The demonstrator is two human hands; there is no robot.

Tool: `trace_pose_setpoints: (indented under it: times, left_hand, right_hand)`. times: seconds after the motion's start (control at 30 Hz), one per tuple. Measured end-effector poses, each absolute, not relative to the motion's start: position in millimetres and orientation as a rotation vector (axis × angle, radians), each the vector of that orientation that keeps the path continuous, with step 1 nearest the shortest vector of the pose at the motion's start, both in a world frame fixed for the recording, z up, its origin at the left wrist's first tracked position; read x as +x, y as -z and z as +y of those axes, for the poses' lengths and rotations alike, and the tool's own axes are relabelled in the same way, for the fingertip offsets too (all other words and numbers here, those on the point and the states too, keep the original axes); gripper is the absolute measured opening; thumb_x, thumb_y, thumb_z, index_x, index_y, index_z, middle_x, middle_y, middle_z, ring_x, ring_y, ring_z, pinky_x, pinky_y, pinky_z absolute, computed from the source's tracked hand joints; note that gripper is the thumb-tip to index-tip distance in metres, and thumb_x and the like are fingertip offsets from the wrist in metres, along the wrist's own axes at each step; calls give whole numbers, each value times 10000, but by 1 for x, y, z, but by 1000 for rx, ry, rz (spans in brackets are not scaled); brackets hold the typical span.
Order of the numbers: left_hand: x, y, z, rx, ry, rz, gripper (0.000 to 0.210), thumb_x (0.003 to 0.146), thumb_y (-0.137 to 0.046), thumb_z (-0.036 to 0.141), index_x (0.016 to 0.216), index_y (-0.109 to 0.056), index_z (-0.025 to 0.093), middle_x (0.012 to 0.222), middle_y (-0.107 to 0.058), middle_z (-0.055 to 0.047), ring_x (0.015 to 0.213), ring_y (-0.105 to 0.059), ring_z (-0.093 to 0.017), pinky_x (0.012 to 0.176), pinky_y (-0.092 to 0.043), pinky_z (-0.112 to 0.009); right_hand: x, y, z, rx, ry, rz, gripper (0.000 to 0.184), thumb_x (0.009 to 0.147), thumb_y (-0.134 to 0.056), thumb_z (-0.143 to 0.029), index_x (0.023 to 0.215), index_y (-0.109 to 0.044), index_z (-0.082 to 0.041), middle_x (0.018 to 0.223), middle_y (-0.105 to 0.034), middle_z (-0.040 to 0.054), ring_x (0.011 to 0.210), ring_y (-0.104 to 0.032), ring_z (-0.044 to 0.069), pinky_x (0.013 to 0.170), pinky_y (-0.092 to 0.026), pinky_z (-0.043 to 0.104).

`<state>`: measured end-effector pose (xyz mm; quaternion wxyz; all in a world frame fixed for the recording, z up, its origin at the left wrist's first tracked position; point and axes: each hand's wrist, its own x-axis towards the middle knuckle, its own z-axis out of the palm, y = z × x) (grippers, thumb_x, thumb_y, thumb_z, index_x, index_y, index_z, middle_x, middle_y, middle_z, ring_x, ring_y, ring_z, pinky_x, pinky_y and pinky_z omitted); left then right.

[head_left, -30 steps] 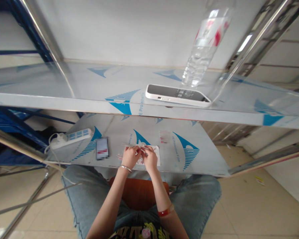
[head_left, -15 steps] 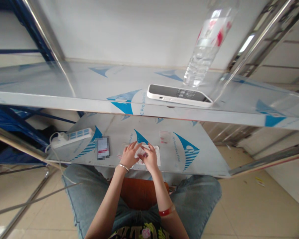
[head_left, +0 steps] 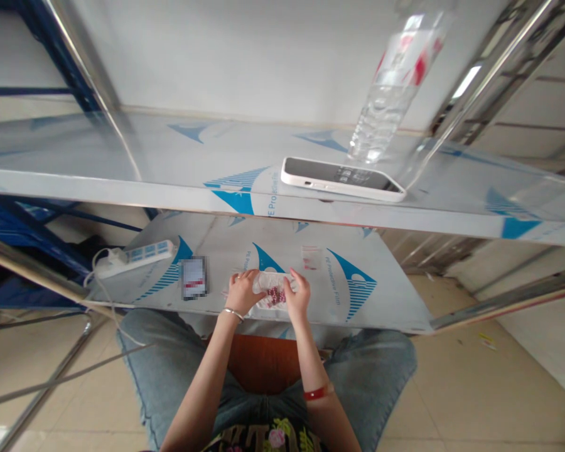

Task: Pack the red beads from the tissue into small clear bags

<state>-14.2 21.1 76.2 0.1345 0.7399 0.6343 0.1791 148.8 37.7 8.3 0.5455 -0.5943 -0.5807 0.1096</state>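
Note:
A small white tray [head_left: 274, 279] lies on the lower shelf in front of me, with dark red beads [head_left: 277, 296] showing in its middle. My left hand [head_left: 243, 292] is closed at the tray's left edge, its thumb reaching inward over the side. On the opposite edge my right hand [head_left: 298, 295] grips the tray, thumb close to the beads. The undersides of both hands are hidden. Just beyond my right hand rests a small clear bag [head_left: 311, 258] with something red in it.
A blurred-out rectangular item [head_left: 194, 278] and a white power strip [head_left: 144, 256] with its cable lie to the left. Above, the upper shelf's front edge [head_left: 179, 196] juts across, bearing a white-cased phone [head_left: 343, 179] and a water bottle [head_left: 390, 94].
My hands have moved apart from close together over the tray to its two sides, the right one shifting rightward. More of the beads now shows between them.

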Motion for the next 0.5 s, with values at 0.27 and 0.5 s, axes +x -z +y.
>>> trace_pose_setpoints:
  times: [0.27, 0.5]
  left_hand:
    - [-16, -75, 21, 2047, -608, 1833, 549, 731, -646, 416, 1218, -446, 257, 1170, -618, -65, 1103, -542, -235, 1016, -233, -405]
    - [-17, -74, 21, 2056, -646, 1786, 504, 700, -671, 463, 1134, -529, 248, 1164, -622, -45, 1094, -545, -223, 981, -286, -364]
  right_hand:
    - [183, 69, 33, -1792, -144, -1450, 392, 816, -458, -352, 1045, -644, -94, 940, -629, 154, 905, -535, 253, 858, -378, 400]
    - [171, 64, 35, -1977, -62, -1381, 302, 830, -479, -366, 969, -698, -212, 929, -583, 116, 875, -495, 235, 814, -353, 373]
